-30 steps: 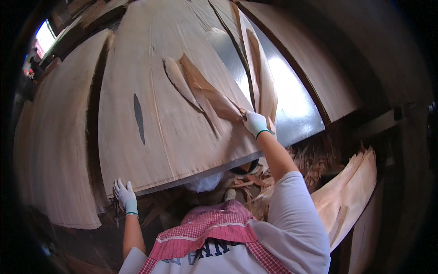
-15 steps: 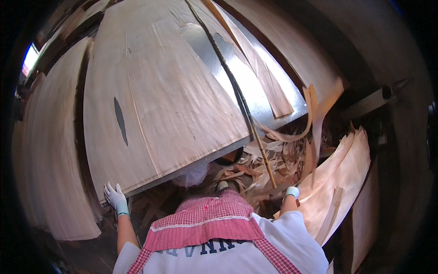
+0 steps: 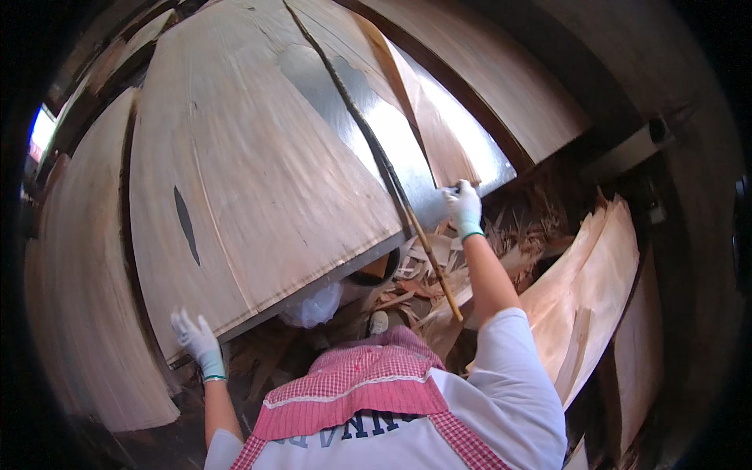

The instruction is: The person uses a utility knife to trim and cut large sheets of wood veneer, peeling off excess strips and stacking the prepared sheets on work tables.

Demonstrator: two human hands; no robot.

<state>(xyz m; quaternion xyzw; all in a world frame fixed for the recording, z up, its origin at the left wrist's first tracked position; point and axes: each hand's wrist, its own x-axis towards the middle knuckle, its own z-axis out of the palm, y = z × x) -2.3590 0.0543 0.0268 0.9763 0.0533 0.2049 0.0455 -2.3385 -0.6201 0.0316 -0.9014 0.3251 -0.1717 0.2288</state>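
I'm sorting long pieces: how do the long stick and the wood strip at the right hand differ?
The stick is slim and rod-like; the wood strip is broad and sheet-like. The stick turns from dark to yellowish brown at its near end; the strip is mostly paler tan. The stick juts past the near edge of the metal table, while the strip ends close to that edge, at the right hand. Both are long.

Right hand (image 3: 465, 207) raised from beside curved sheet (image 3: 589, 290) to end of veneer strip (image 3: 443, 149).
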